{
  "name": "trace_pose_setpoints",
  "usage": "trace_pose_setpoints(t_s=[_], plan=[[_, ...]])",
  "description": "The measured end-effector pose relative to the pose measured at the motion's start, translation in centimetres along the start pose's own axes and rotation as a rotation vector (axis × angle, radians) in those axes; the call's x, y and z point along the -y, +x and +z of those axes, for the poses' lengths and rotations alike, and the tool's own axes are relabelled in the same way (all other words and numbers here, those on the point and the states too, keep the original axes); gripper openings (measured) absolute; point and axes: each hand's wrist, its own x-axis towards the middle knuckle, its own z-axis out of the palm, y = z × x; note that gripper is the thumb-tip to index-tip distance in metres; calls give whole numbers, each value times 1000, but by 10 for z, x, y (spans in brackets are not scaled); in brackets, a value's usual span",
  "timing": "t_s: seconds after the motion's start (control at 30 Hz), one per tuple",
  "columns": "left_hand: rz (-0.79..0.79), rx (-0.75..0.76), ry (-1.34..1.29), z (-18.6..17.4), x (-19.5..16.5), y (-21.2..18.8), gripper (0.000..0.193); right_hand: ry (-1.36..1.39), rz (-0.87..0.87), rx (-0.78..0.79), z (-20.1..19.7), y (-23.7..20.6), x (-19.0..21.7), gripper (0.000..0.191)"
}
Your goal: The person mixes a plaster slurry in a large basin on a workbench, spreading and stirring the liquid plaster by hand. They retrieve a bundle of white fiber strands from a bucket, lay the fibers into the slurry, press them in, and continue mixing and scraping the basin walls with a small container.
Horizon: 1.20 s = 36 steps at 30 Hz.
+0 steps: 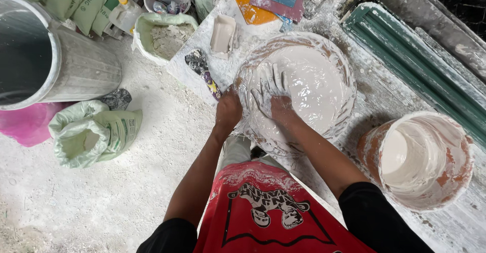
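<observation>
Observed from the head view: the person stands at a plaster-crusted workbench [390,96] with a wide, shallow basin [344,65] of wet white plaster in front of the torso. The right hand [271,93] lies flat inside the basin, fingers spread wide and coated white, palm pressed onto the plaster [314,81] near the rim closest to the body; it holds nothing. The left hand [229,110] is closed over the basin's near-left rim, apparently steadying it; how firm that grip is cannot be told. Judged step: spreading or working the wet mix by hand across the basin's inner surface, with coverage looking broadly even but streaked. The next move, by judgement, calls for an even sweep of the flat palm while the rim stays braced, since the basin sits close to the bench edge and could shift. Adjacent items: an orange-stained bucket [455,182] lined with white plaster stands to the right, well apart from the basin; a small rectangular mould [223,34] and a patterned scraper-like tool [201,68] rest on the bench beyond the left hand. On the dusty floor [101,202] lie pale green sacks [96,131] and a large metal drum [76,70]
</observation>
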Motion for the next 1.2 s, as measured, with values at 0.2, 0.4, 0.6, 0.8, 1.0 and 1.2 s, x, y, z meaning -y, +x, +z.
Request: trace_pose_setpoints(t_s=[0.2,0.4,0.6,0.8,1.0,1.2], plan=[[-30,116,-224,3,23,-5,33,-24,40,-2,5,7,-20,74],[-568,415,-853,-2,30,-11,24,-10,135,-63,1,15,-32,74],[-499,529,-815,8,37,-24,31,-25,206,-44,12,19,-14,73],[-509,722,-831,17,40,-33,32,-60,321,29,28,24,0,64],[-419,723,-841,16,40,-33,30,-7,368,-73,20,25,7,74],[-424,796,-852,9,41,-24,29,-2,465,78,9,42,5,70]])
